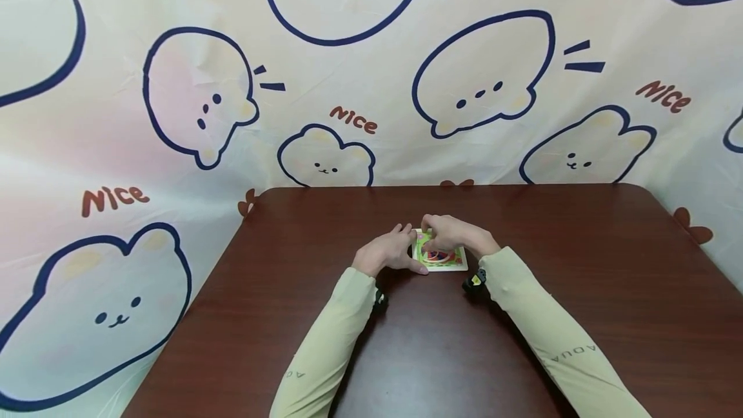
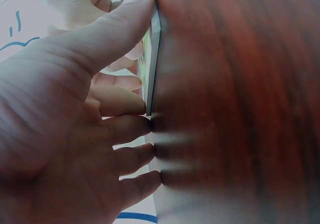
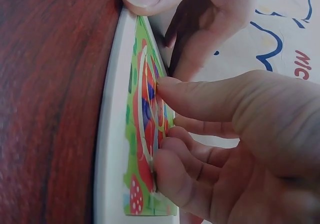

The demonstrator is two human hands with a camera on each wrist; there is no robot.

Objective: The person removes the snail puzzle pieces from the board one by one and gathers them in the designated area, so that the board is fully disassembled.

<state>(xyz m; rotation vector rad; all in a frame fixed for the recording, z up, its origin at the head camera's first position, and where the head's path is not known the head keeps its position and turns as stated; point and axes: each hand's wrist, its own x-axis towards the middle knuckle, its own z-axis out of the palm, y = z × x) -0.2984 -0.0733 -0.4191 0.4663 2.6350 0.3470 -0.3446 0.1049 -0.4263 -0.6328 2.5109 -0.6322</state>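
Observation:
A flat board (image 1: 457, 262) with a pale rim and a bright printed picture lies on the table. Its picture (image 3: 135, 149) is green and red, with blue parts and pale curved lines. My left hand (image 1: 391, 251) grips the board's left side, the thumb (image 2: 117, 31) along the near edge and a fingertip against the corner. The other fingers of that hand touch the tabletop, spread apart. From the right, my right hand (image 1: 453, 235) reaches over the board, thumb and bent fingertips (image 3: 172, 171) down on the picture. Whether they pinch a loose part there is unclear.
The dark brown wooden table (image 1: 278, 340) extends around the board on all sides. Behind and beside it hangs a pale cloth (image 1: 383, 76) printed with blue-outlined cartoon animals. Each wrist carries a small black camera, such as the right one (image 1: 476, 280).

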